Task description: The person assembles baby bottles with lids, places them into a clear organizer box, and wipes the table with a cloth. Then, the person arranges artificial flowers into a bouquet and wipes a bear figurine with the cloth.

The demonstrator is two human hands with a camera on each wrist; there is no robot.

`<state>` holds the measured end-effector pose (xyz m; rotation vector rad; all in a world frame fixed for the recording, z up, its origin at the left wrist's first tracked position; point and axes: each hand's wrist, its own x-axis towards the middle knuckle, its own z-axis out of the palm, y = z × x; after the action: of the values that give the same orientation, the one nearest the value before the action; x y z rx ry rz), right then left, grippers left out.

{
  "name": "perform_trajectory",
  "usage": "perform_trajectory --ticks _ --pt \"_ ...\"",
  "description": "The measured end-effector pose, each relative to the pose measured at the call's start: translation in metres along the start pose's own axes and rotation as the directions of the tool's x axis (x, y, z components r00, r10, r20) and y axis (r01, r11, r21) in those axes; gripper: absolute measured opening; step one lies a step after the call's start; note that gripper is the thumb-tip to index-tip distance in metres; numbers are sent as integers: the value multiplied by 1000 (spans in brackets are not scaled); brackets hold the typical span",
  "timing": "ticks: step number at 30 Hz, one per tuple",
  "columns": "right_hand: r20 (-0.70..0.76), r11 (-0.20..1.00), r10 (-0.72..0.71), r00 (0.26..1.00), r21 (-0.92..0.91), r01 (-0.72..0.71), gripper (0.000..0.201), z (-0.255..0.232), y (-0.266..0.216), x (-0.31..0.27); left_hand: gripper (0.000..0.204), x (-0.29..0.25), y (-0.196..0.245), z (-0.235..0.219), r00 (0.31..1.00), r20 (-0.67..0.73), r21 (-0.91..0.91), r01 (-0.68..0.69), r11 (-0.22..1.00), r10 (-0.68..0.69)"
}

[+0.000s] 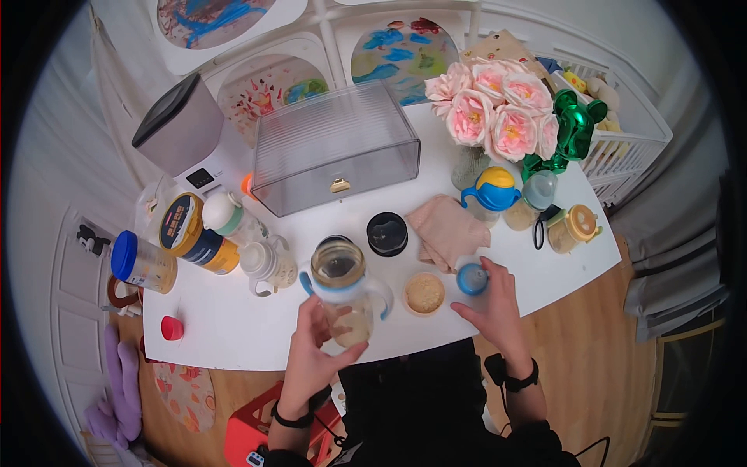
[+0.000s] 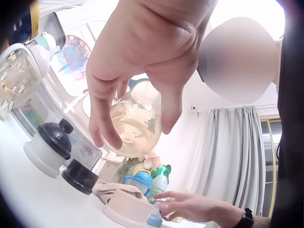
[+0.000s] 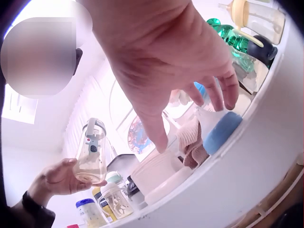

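The left hand (image 1: pixel 313 350) grips the lower part of a clear bottle (image 1: pixel 352 317) with blue-tipped handles, raised over the table's front edge; in the left wrist view fingers and thumb span the bottle (image 2: pixel 135 127), which holds some liquid. The right hand (image 1: pixel 496 310) hovers at a blue-ringed bottle top (image 1: pixel 471 279) on the table, thumb and fingers spread apart around it. From the right wrist, that hand (image 3: pixel 173 61) is above the blue ring (image 3: pixel 222 134); whether a fingertip touches the top cannot be told. Between the hands stands an open round tub (image 1: pixel 424 294) of pale powder.
Behind the tub are a black round container (image 1: pixel 387 234) and a pink cloth (image 1: pixel 441 229). Cups and bottles, a flower vase (image 1: pixel 469 167) and a grey drawer box (image 1: pixel 334 148) stand farther back. A formula tin (image 1: pixel 198 233) and a red cup (image 1: pixel 172 328) are at left.
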<state>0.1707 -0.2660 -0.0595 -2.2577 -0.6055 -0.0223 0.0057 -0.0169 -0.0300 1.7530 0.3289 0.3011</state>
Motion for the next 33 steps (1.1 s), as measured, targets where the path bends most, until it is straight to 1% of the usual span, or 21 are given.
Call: perform_trajectory --ticks 3,4,8,10,11,12,13,14,16,17,19,20,22,23,25,26,28,29,31,32,33 --pt "-15 996 -27 1000 -90 26 71 18 16 1 90 4 -3 4 999 -21 42 51 998 -50" --pt "-46 993 -32 998 -117 27 67 21 20 2 90 3 -7 5 999 27 -38 47 998 -46" --pt "-54 990 -20 998 -142 12 60 14 24 4 87 -1 -16 3 996 84 -42 12 999 -9" --pt "-67 997 74 995 -22 -76 56 1 18 3 87 -2 -21 1 998 53 6 20 1000 -20" --pt "-70 997 73 995 -24 -75 56 -10 9 3 87 -3 -21 -1 998 54 5 16 1000 -17" --pt "12 968 105 994 229 -105 56 -22 -2 3 85 -4 -21 -2 997 77 84 13 996 -20" --pt "98 873 117 988 464 -149 55 -30 -10 1 83 -4 -19 -1 994 102 162 8 987 -25" --pt "89 875 125 988 460 -152 55 -29 -17 0 83 -3 -14 1 993 114 159 3 987 -22" --pt "66 652 -229 971 751 103 57 -22 -33 -3 77 -3 1 5 976 212 301 -14 953 -53" --pt "156 674 -317 936 731 107 61 -22 -38 -1 77 -2 6 8 973 226 300 -25 954 -46" --pt "283 690 -387 877 720 72 60 -20 -50 4 71 -2 14 14 978 206 442 -93 892 0" --pt "277 691 -385 880 719 76 60 -18 -52 5 71 -2 15 13 977 213 442 -100 891 4" --pt "377 703 -426 822 710 39 57 -15 -54 9 69 -3 16 5 981 195 437 -85 895 -2" --pt "372 702 -428 824 711 44 57 -15 -54 12 69 -3 15 1 980 197 439 -91 894 3" --pt "405 691 -547 733 712 122 54 -15 -52 16 70 -5 13 -7 964 261 426 -64 903 -54" --pt "403 692 -546 735 712 124 54 -14 -50 20 70 -5 12 -10 963 263 426 -67 902 -52" --pt "365 553 -758 540 798 238 51 -10 -44 28 73 -4 10 -16 901 413 359 -22 933 -137" --pt "364 554 -759 540 797 241 51 -11 -45 28 73 -3 7 -19 901 413 358 -25 933 -134" --pt "394 568 -738 548 801 188 48 -13 -51 28 74 -1 1 -20 839 506 272 67 960 -202" --pt "392 568 -738 549 800 192 48 -15 -56 28 74 -1 3 -18 839 507 272 63 960 -198" --pt "471 727 -609 639 653 212 48 -19 -61 25 72 -2 7 -14 894 409 330 40 943 -181"
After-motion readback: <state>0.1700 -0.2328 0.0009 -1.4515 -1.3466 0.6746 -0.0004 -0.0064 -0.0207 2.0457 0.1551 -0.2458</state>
